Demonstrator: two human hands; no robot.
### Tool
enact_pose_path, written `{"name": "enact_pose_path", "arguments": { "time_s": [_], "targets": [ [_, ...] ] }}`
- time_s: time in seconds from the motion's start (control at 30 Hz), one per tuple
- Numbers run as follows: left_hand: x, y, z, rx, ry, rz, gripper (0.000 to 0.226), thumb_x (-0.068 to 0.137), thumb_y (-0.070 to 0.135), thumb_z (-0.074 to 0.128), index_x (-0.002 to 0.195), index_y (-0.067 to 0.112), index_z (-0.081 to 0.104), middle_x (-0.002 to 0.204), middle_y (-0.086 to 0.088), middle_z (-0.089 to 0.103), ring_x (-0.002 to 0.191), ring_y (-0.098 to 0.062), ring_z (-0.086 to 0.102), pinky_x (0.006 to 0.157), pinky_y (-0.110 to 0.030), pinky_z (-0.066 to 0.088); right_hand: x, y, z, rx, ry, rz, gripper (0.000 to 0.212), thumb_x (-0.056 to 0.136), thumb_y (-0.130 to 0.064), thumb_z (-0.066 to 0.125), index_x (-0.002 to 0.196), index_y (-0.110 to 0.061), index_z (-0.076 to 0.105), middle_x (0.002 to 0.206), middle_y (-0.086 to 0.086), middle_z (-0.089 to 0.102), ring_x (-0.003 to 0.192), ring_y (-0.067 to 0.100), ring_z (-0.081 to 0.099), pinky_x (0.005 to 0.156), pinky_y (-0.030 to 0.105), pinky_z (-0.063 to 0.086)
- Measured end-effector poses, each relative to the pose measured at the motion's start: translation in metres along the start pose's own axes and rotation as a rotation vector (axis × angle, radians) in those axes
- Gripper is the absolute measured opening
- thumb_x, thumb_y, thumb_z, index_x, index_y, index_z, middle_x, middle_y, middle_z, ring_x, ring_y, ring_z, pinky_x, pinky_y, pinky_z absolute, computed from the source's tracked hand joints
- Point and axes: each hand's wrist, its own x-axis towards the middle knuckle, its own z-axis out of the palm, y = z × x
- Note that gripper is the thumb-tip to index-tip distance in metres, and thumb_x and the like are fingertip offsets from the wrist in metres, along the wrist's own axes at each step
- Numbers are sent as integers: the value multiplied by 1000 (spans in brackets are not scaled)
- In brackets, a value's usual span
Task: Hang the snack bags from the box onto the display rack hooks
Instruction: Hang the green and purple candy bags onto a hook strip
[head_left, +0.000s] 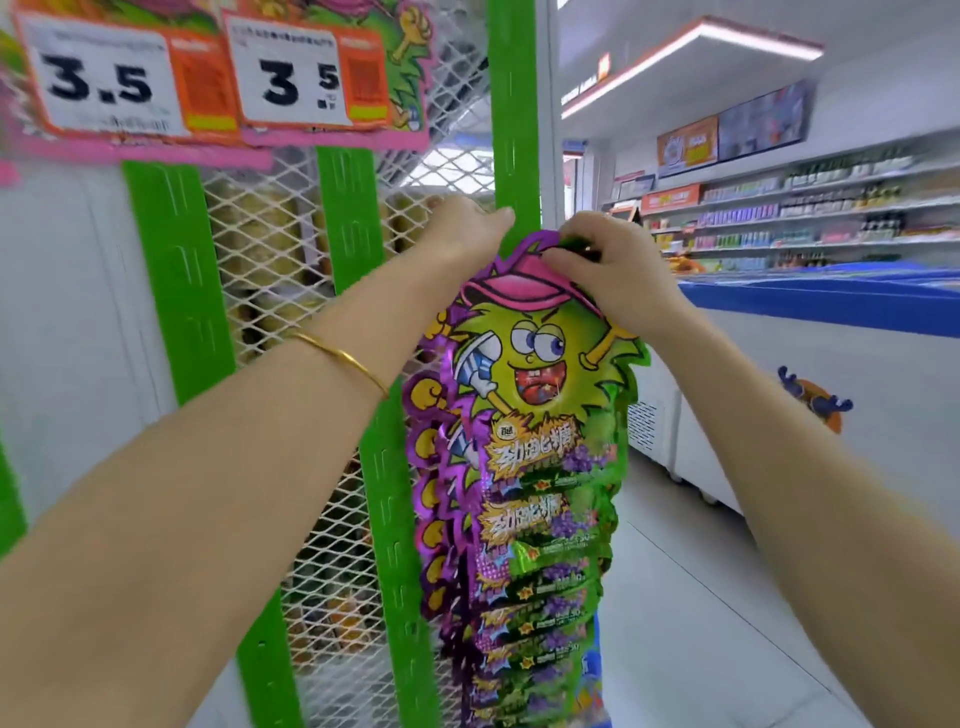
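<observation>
Both hands reach up to the top of a long hanging strip of green and purple foil snack bags (524, 467) printed with a spiky cartoon face. The right hand (608, 270) pinches the strip's top edge; the left hand (462, 228), with a thin gold bangle (345, 358) on its wrist, rests with fingers closed against the green slotted rack upright (514, 104), just beside the strip. White wire mesh (270, 291) backs the rack.

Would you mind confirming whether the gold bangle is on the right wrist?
No, the gold bangle sits on the left wrist, behind the left hand; the right wrist is bare.
</observation>
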Motion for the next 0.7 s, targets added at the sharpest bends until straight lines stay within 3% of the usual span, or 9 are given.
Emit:
{"name": "enact_pose_path", "arguments": {
  "time_s": [0.07,0.13,0.23,0.37,0.47,0.7],
  "targets": [
    [6,5,-2,-32,-52,-63,41,98,39,41,126,10,51,110,-6,60,103,-22,57,96,-34,44,8,-1,3,-44,43,-15,16,91,-28,57,96,-14,62,87,-1,60,85,22,57,79,39,49],
    [9,9,-3,-59,-88,-110,53,96,43,44,139,13,41,136,-10,50,122,-29,50,106,-40,37,15,1,6,-75,65,-13,18,91,-29,55,98,-13,61,90,2,62,87,24,57,80,43,49],
    [13,6,-2,-114,-87,-121,56,90,42,55,137,13,43,129,-13,57,113,-31,57,99,-43,45,20,0,8,-143,66,-36,22,91,-28,55,99,-9,61,91,8,64,85,27,57,75,39,49],
    [18,0,-2,-215,-50,-174,53,85,37,63,129,10,48,123,-14,61,111,-34,58,97,-47,46,20,-2,9,-206,48,-78,20,92,-28,54,98,-9,58,83,2,57,77,22,53,62,30,38],
    [17,-3,-2,-260,-28,-200,52,85,35,63,129,11,46,124,-15,59,113,-36,57,98,-49,45,16,0,11,-226,17,-80,19,93,-28,54,100,-11,59,82,-2,55,76,20,51,61,27,33],
    [19,-10,-1,-222,-26,-171,62,83,46,61,128,6,47,127,-18,58,114,-37,56,98,-50,45,10,2,11,-164,-40,-44,20,92,-30,56,101,-12,59,83,-1,54,75,20,50,63,30,38]
  ]
}}
